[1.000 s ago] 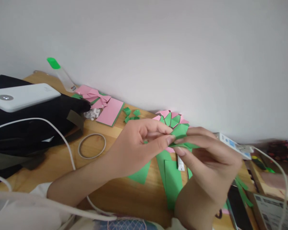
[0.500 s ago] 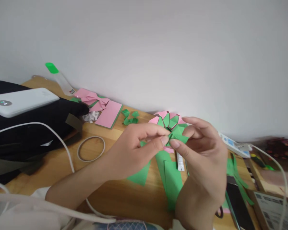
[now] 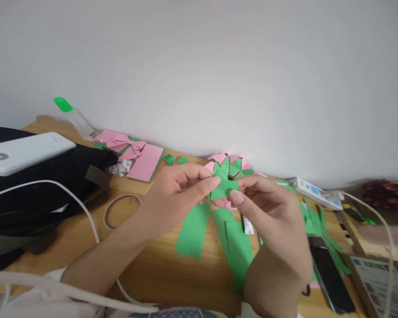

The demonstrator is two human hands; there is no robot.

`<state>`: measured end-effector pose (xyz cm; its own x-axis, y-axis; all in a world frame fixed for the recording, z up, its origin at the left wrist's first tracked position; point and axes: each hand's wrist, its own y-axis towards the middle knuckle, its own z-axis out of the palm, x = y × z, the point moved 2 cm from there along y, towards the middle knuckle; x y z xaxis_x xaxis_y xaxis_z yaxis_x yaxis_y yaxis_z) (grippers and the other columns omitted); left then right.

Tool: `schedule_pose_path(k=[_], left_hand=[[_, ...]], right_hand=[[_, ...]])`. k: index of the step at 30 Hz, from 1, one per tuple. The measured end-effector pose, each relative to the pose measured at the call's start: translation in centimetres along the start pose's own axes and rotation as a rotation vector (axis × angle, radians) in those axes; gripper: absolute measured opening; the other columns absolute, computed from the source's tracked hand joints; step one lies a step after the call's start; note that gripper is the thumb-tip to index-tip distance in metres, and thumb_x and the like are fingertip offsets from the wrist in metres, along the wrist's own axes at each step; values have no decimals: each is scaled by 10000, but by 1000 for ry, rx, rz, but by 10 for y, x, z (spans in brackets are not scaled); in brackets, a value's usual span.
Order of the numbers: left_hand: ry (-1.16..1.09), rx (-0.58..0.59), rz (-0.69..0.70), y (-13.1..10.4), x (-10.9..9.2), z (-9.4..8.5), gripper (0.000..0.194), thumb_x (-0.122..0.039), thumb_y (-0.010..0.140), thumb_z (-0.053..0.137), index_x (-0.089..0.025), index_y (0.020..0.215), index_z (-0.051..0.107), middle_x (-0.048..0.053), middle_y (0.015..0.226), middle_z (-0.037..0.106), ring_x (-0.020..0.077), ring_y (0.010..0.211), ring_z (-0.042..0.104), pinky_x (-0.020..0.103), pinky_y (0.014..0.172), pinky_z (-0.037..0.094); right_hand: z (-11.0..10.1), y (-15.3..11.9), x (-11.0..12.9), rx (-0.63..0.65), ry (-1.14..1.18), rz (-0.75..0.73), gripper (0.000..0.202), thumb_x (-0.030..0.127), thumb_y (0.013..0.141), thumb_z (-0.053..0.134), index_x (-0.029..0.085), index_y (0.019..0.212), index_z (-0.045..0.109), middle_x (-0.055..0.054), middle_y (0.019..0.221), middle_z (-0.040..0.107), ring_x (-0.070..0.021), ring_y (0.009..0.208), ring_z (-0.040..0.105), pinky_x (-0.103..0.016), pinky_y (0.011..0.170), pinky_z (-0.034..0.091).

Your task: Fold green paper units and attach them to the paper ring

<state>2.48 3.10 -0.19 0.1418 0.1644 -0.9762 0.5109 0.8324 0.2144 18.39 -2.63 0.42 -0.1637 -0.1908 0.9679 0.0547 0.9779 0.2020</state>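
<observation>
A small folded green paper piece is held up between both hands. My left hand pinches its left side between thumb and fingers. On its right side, my right hand grips it the same way. Behind it lies a ring-shaped pink and green folded-paper piece, partly hidden by the hands. Below the hands rest a green paper strip and overlapping green strips, beside a white tube. Small green folded pieces show beyond my left hand.
To the left are a white power bank on a black bag, pink paper and a tape ring. A power strip, phone and cables lie right. A plain wall stands behind.
The folded green piece has moved left and turned in my fingers, showing a flatter face. My right hand has shifted left and its fingers are lower. The view has shifted slightly.
</observation>
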Motion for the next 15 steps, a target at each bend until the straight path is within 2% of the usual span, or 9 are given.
schedule_pose_path(k=[3, 9, 12, 15], left_hand=[[60, 7, 26, -2, 0, 1, 233, -185, 911, 569, -189, 707, 681, -50, 665, 686, 52, 612, 586, 120, 592, 451], [225, -4, -5, -5, 1, 3, 238, -229, 906, 538, -169, 691, 619, -36, 645, 603, 86, 616, 547, 168, 521, 396], [222, 22, -31, -5, 1, 3, 232, -248, 878, 595, -164, 664, 621, -33, 633, 623, 90, 616, 562, 170, 515, 394], [147, 50, -44, -4, 1, 4, 216, -225, 873, 617, -165, 668, 652, -36, 646, 674, 79, 621, 598, 158, 538, 419]], right_hand=[[0, 0, 0, 22, -7, 3, 112, 207, 861, 675, 209, 750, 688, 21, 659, 682, -93, 622, 640, -205, 583, 495], [-1, 2, -1, 14, -21, -12, 155, 182, 850, 677, 198, 696, 666, 33, 618, 642, -82, 583, 577, -207, 560, 454], [-1, 2, -1, 28, -47, -30, 171, 178, 857, 663, 196, 688, 648, 41, 600, 607, -71, 553, 516, -202, 526, 420], [0, 0, -2, 55, -16, -39, 164, 179, 867, 646, 201, 705, 645, 47, 595, 576, -73, 548, 512, -209, 529, 444]])
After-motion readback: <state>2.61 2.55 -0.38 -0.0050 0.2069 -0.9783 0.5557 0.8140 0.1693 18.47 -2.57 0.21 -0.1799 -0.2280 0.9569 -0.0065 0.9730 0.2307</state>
